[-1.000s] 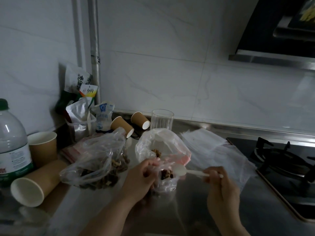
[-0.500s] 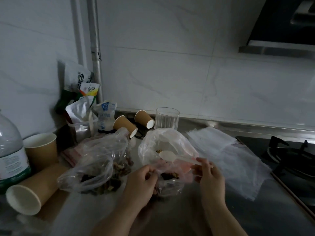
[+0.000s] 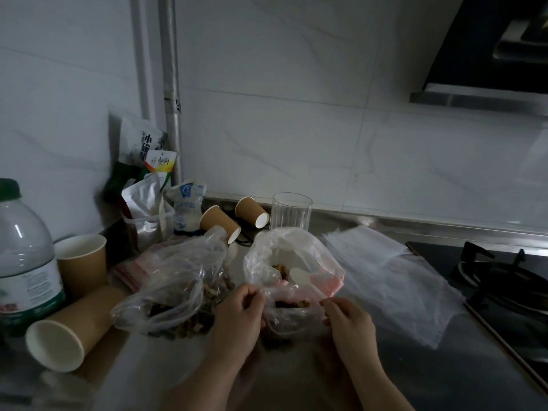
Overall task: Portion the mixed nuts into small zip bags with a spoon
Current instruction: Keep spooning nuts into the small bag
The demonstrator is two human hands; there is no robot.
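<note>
I see both hands on the small zip bag point(image 3: 292, 314), which sits on the steel counter point(image 3: 415, 378). Left hand point(image 3: 238, 314) has fingers pinched together on the bag's left top edge; right hand point(image 3: 350, 320) is pinched on its right top edge. The bag's mouth looks stretched between them, with dark nuts visible inside. Just behind the zip bag: an open plastic bag point(image 3: 284, 256) with the white spoon point(image 3: 299, 275) resting in it, no hand on it. Left of the zip bag: a bigger plastic bag of mixed nuts point(image 3: 175, 287). Right of it: a stack of empty clear bags point(image 3: 391, 280). Glass tumbler point(image 3: 292, 215) further behind. Dim light, so I can't tell whether the zip seal is closed.
</note>
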